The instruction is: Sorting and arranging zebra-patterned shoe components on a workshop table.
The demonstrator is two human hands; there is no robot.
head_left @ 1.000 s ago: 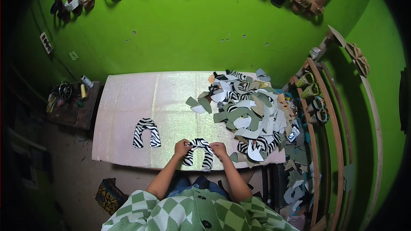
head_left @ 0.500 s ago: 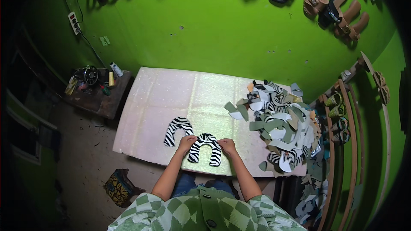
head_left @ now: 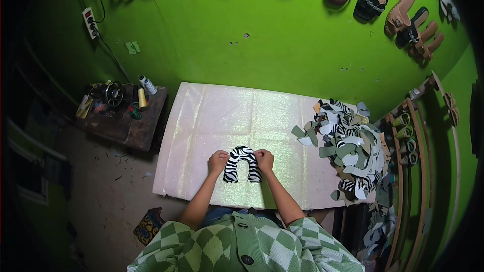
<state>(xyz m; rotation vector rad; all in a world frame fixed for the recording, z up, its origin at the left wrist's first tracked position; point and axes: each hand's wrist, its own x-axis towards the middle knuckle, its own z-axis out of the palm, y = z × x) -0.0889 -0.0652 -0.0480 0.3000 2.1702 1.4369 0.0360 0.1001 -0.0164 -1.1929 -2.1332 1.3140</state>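
Observation:
An arch-shaped zebra-print piece point(head_left: 243, 152), black and white, lies near the front of the pale, shiny table top point(head_left: 212, 106), its two legs toward me. At its upper left edge my left hand point(head_left: 218, 162) is closed, thumb and fingertips pinching the rim. My right hand point(head_left: 264, 161) pinches the upper right edge in the same way. Only one arch outline shows. Whether another piece lies under it, I cannot tell.
Grey, white and zebra-print offcuts point(head_left: 358, 146) are heaped on the table's right side. Left stands a dark sewing machine table point(head_left: 143, 133) with thread spools point(head_left: 147, 85). Sandals point(head_left: 373, 0) line the green wall; wooden racks point(head_left: 411, 186) stand at right.
Both hands have moved the arch piece up and left on the table. The second arch, which lay to its left, no longer shows separately. The view has shifted a little.

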